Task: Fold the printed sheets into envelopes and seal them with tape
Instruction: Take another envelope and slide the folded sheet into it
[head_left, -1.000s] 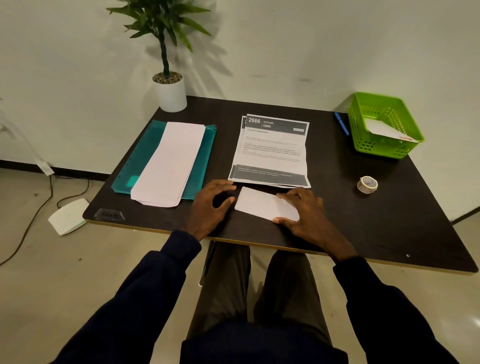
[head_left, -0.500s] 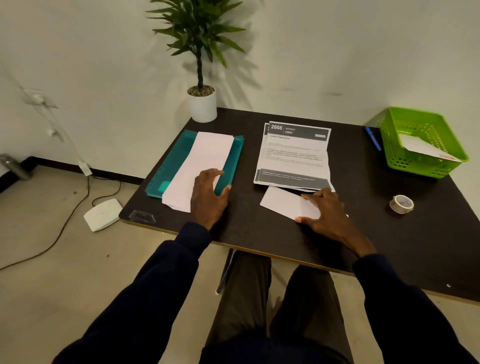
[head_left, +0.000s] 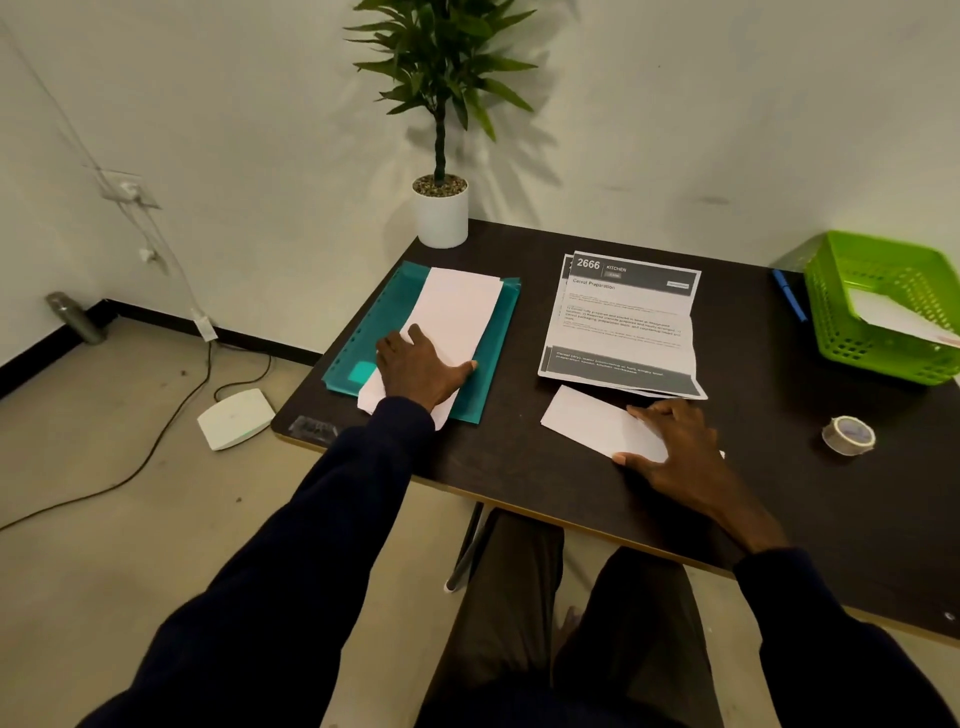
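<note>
A stack of white envelopes (head_left: 457, 312) lies on a teal plastic folder (head_left: 498, 353) at the table's left. My left hand (head_left: 421, 371) rests flat on the near end of that stack, fingers spread. A folded white sheet (head_left: 592, 423) lies near the front edge, and my right hand (head_left: 675, 447) presses on its right end with extended fingers. Behind it lie creased printed sheets (head_left: 623, 322) headed "2666 Kitchen". A roll of clear tape (head_left: 848, 435) sits to the right.
A green basket (head_left: 852, 332) holding a white envelope stands at the back right, with a blue pen (head_left: 789, 296) beside it. A potted plant (head_left: 441, 213) occupies the back left corner. Cables and a white device (head_left: 236, 418) lie on the floor at left.
My left hand has left the folded sheet and moved left and away onto the envelope stack. My right hand stays on the folded sheet. The camera has turned left.
</note>
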